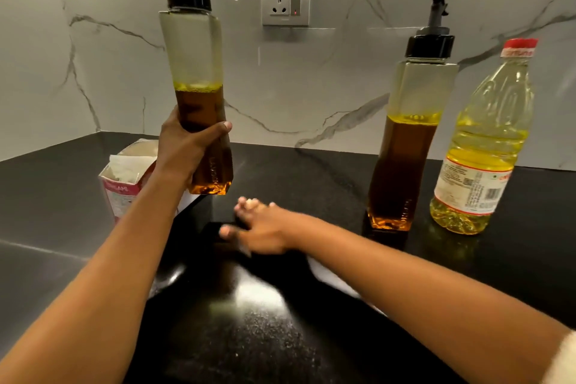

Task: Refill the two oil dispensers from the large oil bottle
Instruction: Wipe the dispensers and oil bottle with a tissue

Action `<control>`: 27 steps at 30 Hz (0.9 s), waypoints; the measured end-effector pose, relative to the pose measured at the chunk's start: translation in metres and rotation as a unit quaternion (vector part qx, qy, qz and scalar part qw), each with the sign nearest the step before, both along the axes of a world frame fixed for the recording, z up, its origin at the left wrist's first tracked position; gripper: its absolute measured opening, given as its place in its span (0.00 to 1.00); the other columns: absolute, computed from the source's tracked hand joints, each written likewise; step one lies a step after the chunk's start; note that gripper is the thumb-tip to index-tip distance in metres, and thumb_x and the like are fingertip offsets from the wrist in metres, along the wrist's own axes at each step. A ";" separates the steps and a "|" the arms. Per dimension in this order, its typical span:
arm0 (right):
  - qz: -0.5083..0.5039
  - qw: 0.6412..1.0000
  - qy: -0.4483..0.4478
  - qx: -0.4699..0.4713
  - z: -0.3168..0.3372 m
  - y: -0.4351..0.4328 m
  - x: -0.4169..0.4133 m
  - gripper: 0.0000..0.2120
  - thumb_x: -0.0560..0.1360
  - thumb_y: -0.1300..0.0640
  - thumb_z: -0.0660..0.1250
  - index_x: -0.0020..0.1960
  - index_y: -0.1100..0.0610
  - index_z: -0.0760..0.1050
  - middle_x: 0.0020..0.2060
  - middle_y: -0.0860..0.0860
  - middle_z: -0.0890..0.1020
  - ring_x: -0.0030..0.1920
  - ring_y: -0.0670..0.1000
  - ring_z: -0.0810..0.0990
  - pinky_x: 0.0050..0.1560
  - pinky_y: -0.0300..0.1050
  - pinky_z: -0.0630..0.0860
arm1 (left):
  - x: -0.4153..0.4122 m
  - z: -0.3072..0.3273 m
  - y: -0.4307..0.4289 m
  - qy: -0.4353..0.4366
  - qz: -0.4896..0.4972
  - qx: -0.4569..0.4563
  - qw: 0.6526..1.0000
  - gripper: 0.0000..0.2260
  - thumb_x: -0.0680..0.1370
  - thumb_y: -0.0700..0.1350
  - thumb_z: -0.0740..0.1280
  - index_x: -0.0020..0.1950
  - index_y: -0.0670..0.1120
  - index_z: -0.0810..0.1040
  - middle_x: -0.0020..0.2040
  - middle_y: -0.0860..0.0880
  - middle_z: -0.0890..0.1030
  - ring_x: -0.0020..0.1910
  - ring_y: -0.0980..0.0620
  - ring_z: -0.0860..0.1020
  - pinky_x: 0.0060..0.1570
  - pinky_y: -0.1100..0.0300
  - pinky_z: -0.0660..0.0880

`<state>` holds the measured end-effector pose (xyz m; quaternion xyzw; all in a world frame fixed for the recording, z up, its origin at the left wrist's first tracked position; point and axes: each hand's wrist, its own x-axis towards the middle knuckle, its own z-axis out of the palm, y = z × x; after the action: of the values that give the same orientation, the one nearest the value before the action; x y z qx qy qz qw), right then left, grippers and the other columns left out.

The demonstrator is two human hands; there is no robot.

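My left hand point(187, 146) grips the lower half of a tall clear oil dispenser point(193, 50) with a black pour-spout cap, held upright above the black counter point(311, 184); amber oil fills it to about mid-height. My right hand point(258, 227), blurred, lies low over the counter below that dispenser with its fingers spread and holds nothing. A second dispenser point(408, 140) of the same kind stands upright at the right, a little over half full. Beside it on the far right stands the large oil bottle point(486, 140), red-capped, holding pale yellow oil.
An opened pink and white carton point(124, 184) sits on the counter at the left, just behind my left forearm. A wall socket with a switch point(285, 3) is set into the marble backsplash. A white sleeve edge shows at the bottom right.
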<state>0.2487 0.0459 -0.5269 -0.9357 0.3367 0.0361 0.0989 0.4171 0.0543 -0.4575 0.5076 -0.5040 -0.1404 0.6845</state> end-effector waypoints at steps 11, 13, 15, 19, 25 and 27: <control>-0.131 0.991 0.022 -0.022 0.017 -0.027 -0.024 0.36 0.79 0.37 0.46 0.77 0.60 0.45 0.77 0.55 0.45 0.76 0.53 0.45 0.74 0.53 0.45 | -0.002 -0.003 0.004 0.003 -0.017 0.014 1.000 0.22 0.68 0.52 0.77 0.58 0.58 0.73 0.52 0.57 0.80 0.51 0.58 0.79 0.48 0.61 0.76; -0.035 0.999 0.002 -0.017 0.007 0.004 -0.001 0.35 0.79 0.37 0.47 0.77 0.58 0.45 0.77 0.54 0.45 0.76 0.52 0.44 0.74 0.52 0.42 | -0.005 -0.001 0.006 0.016 -0.017 0.016 1.000 0.21 0.68 0.50 0.77 0.58 0.57 0.73 0.52 0.55 0.81 0.52 0.55 0.80 0.51 0.58 0.77; 0.081 0.997 -0.017 -0.008 -0.005 0.046 -0.006 0.35 0.78 0.35 0.45 0.77 0.54 0.44 0.76 0.50 0.44 0.76 0.48 0.43 0.71 0.47 0.40 | -0.010 0.003 0.009 0.031 -0.022 0.018 0.999 0.21 0.69 0.49 0.77 0.58 0.56 0.73 0.54 0.53 0.81 0.53 0.53 0.80 0.53 0.55 0.77; 0.120 0.993 -0.004 0.002 -0.005 0.059 -0.076 0.33 0.78 0.35 0.43 0.77 0.51 0.43 0.76 0.46 0.43 0.74 0.43 0.42 0.71 0.46 0.39 | -0.014 0.017 0.027 0.026 -0.029 0.022 0.999 0.19 0.69 0.51 0.76 0.56 0.58 0.73 0.52 0.55 0.80 0.51 0.55 0.79 0.50 0.57 0.77; -0.051 0.998 0.028 -0.011 0.023 0.039 -0.031 0.33 0.80 0.39 0.46 0.77 0.58 0.45 0.77 0.52 0.45 0.76 0.50 0.45 0.75 0.53 0.43 | -0.001 0.043 0.071 -0.006 0.012 0.033 0.999 0.22 0.67 0.50 0.78 0.58 0.55 0.75 0.51 0.53 0.82 0.48 0.55 0.82 0.46 0.59 0.79; 0.045 0.999 0.004 -0.024 0.010 0.078 0.013 0.34 0.79 0.38 0.48 0.77 0.58 0.46 0.77 0.53 0.46 0.76 0.52 0.46 0.74 0.55 0.44 | 0.007 0.049 0.081 0.007 0.022 0.031 0.999 0.23 0.68 0.49 0.77 0.60 0.52 0.75 0.53 0.50 0.82 0.51 0.51 0.82 0.50 0.56 0.79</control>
<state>0.2620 0.1244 -0.5164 -0.9519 0.2953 0.0365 0.0734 0.4239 0.1353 -0.4088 0.5388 -0.4837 -0.1446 0.6744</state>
